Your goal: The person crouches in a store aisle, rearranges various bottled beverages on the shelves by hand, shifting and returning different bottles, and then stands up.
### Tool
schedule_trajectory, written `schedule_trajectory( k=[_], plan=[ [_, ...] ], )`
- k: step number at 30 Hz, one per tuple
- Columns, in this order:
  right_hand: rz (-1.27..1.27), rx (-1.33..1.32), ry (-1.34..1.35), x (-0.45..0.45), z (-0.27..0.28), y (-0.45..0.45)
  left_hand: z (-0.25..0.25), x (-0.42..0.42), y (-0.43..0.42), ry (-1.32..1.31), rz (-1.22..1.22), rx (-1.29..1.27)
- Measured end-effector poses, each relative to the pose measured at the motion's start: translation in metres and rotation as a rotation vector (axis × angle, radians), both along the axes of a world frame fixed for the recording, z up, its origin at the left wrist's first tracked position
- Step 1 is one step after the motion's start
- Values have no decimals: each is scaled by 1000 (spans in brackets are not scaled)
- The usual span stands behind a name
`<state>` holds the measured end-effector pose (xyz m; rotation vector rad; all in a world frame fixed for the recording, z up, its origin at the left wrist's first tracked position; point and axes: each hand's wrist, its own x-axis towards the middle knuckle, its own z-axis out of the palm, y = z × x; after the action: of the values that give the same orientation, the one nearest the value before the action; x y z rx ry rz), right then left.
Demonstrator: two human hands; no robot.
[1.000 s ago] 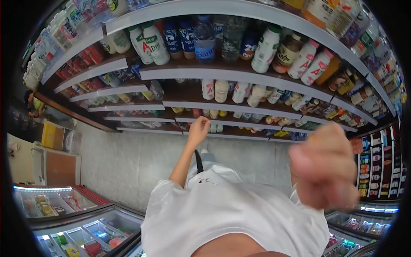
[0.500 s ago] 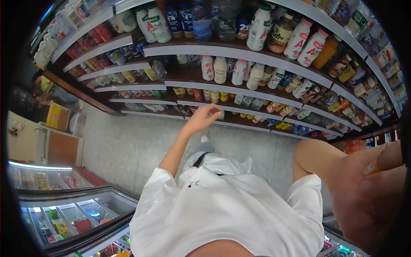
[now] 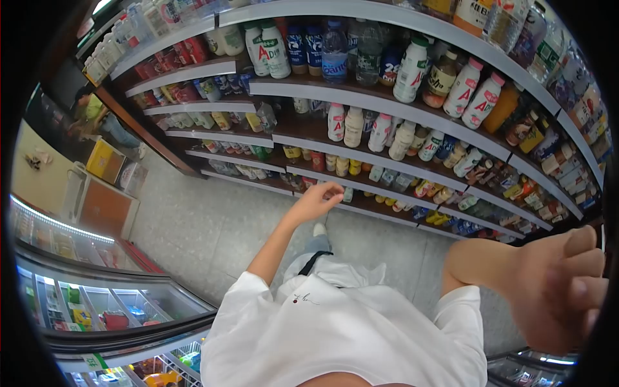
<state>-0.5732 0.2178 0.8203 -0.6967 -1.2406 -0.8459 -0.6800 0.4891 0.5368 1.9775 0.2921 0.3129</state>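
My left hand (image 3: 319, 201) hangs in front of the lower shelves, apart from them. Its fingers are loosely bent with a gap to the thumb, and nothing shows in it. Close to the camera at the right edge, my right hand (image 3: 556, 284) is raised with its fingers curled in. The inside of that grip is hidden, so I cannot make out what it holds, if anything. Beyond my hands, shelves bear white bottles with green caps (image 3: 411, 68), pink-capped bottles (image 3: 483, 100) and a clear blue-labelled water bottle (image 3: 334, 55).
Glass-topped freezers (image 3: 116, 309) with packaged goods line the lower left. Grey tiled floor (image 3: 187, 216) lies between them and the shelves. At the far left are a yellow box (image 3: 106, 162), an orange-brown cabinet (image 3: 103, 216) and a person in a yellow-green top (image 3: 95, 111).
The view has shifted, so the shelves sit lower and farther right. My right hand has turned, showing more curled fingers. The left hand keeps its loose bend.
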Motion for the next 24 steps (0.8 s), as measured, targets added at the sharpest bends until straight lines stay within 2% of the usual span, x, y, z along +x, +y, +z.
schedule_trajectory(
  k=[1,4,5,6,8,9,10,11,14,16,18,19,20,21,22,23,24],
  plan=[
    [84,70,-42,5,-2,-4,-1,-4,-2,-12,6,5],
    [-1,1,32,20,-41,21,-16,-24,-1,24,65,-15],
    [-251,-198,196,20,-61,28,-22,-31,-1,28,65,-16],
    [-124,-230,190,40,-102,48,-27,-39,0,39,110,-28],
    [4,-778,447,52,-181,68,-30,-54,4,47,157,-42],
    [127,-1071,777,52,-231,70,-30,-62,6,96,194,-18],
    [75,-1180,780,54,-299,64,-30,-69,6,144,232,4],
    [104,-1154,743,49,-367,52,-28,-76,6,140,238,0],
    [-16,-1643,756,28,-487,-22,-4,-78,5,179,177,47],
    [-113,-1727,848,11,-526,-54,16,-73,-5,52,-21,-75],
    [-50,-1872,1123,-1,-536,-74,49,-59,-16,-66,-318,-9],
    [-49,-1881,1122,-7,-541,-80,65,-54,-26,-112,-482,-81],
    [-146,-1957,997,-11,-549,-85,83,-50,-37,-162,-648,-153],
    [-247,-2025,867,-12,-576,-98,104,-47,-46,-183,-833,-219],
    [-256,-2031,865,0,-603,-114,123,-47,-53,-207,-1020,-286],
    [-226,-1999,879,-8,-648,-120,136,-50,-59,-227,-1116,-302],
    [-196,-1965,894,-20,-667,-114,145,-55,-63,-248,-1214,-316]
  ],
)
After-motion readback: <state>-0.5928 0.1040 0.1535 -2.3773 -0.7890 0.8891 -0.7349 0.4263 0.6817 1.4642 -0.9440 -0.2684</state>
